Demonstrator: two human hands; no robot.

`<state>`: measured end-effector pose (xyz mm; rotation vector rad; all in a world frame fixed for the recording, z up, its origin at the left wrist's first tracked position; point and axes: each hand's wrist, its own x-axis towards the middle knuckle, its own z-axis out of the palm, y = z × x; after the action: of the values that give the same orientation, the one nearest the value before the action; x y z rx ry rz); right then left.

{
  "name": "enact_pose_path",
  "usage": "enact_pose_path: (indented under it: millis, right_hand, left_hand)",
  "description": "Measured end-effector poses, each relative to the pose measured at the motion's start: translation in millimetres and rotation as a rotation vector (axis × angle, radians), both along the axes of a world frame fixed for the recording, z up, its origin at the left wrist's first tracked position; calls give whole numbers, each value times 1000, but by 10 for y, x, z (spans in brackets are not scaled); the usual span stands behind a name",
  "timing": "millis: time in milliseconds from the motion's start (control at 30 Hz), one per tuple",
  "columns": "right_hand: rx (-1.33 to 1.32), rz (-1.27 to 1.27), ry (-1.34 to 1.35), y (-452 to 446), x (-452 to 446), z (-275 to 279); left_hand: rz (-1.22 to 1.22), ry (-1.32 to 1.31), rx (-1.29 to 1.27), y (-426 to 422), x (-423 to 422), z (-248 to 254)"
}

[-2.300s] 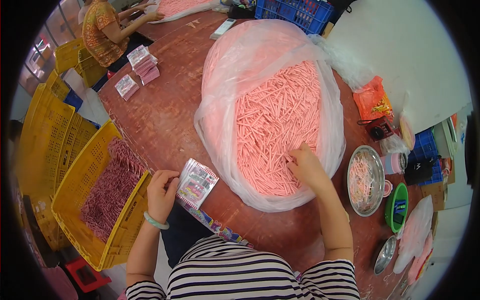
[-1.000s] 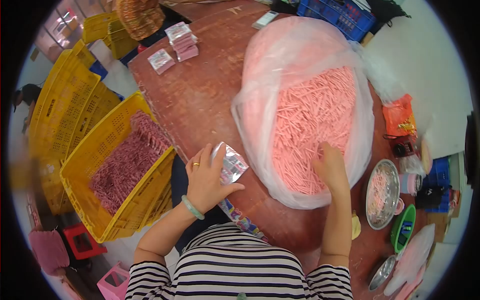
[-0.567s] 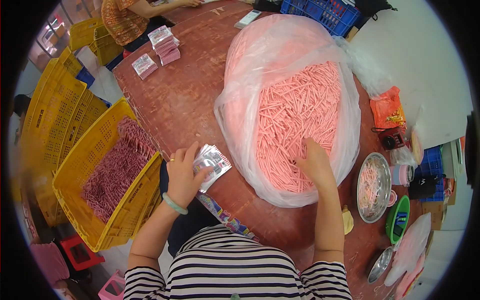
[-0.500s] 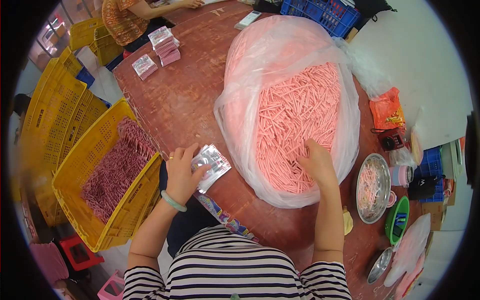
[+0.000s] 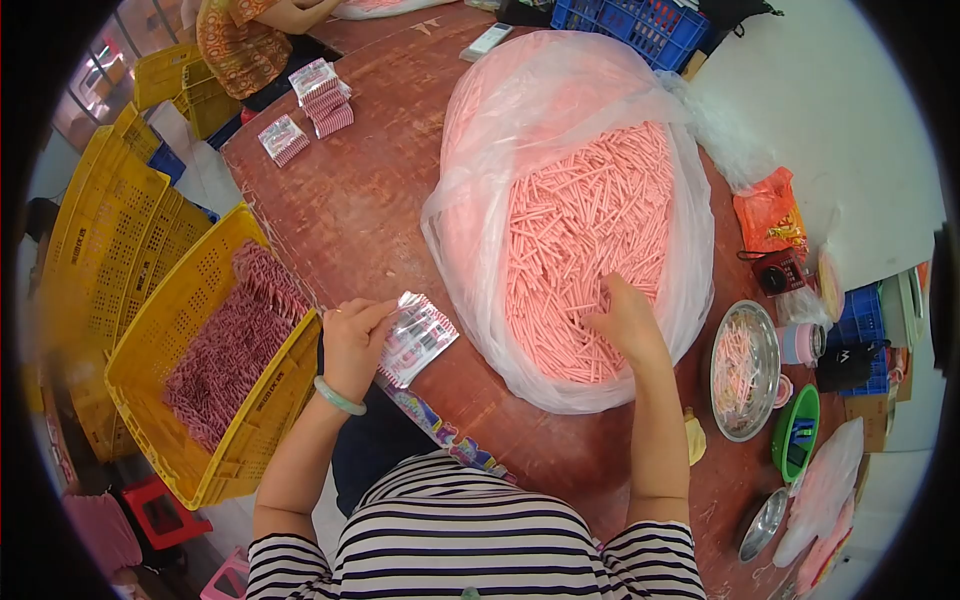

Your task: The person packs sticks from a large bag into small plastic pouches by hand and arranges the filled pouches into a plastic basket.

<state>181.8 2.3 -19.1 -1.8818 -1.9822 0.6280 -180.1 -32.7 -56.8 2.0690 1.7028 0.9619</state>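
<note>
My left hand (image 5: 355, 345) is at the table's front edge, its thumb and fingers closed on the left side of silver printed packets (image 5: 418, 340) with striped edges. The packets lie in a small stack on the table. My right hand (image 5: 625, 318) reaches over thin pink sticks (image 5: 590, 230) heaped in a large clear plastic bag (image 5: 470, 140). Its thumb and forefinger are apart, with the tips against the sticks. The other fingers are partly hidden, and no stick shows plainly in the grasp.
At left, a yellow crate (image 5: 215, 390) holds many striped packets. More stacked packets (image 5: 322, 95) lie at the far left of the red table (image 5: 360, 220), near another person (image 5: 245, 45). A steel bowl (image 5: 743, 370), a green basket (image 5: 797, 435) and a red bag (image 5: 770, 212) stand at right.
My left hand has drawn back a little to the packets' left edge, uncovering more of the top one. My right thumb and forefinger have spread apart slightly over the sticks.
</note>
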Motion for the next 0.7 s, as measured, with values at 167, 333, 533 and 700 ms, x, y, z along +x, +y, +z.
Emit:
enact_pose_path:
  millis: [167, 333, 533, 700]
  right_hand:
    - [-66, -121, 126, -8, 29, -48]
    - [-179, -103, 271, 9, 223, -144]
    - [-215, -106, 434, -78, 295, -70]
    - [-152, -72, 442, -281, 298, -35]
  left_hand:
    - [0, 37, 230, -58, 36, 100]
    - [127, -401, 9, -162, -53, 147]
    - [111, -832, -271, -255, 2, 338]
    - [45, -1046, -417, -314, 63, 451]
